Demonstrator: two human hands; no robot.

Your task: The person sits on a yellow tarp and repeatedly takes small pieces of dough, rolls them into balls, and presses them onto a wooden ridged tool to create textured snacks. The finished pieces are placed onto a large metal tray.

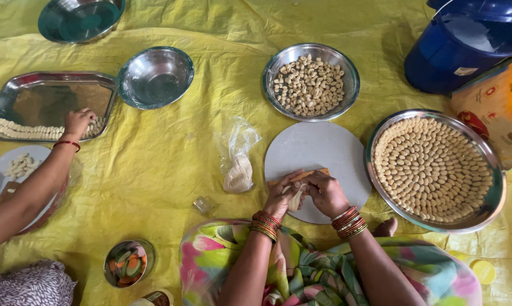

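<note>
Yellow sheet (pixel 171 164) underfoot. Left hand (pixel 282 194) and right hand (pixel 326 193) pinching dough (pixel 296 198) over round board (pixel 315 156); wooden strip (pixel 301 176) mostly hidden beneath fingers.

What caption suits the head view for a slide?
Left hand and right hand shape pale dough over a round grey board.

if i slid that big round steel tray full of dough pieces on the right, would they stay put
Probably not all. The dough pieces sit loose in tight rings, so a jolt would likely scramble them. The tray looks rigid and fairly heavy when full, and the yellow sheet beneath may bunch.
</note>
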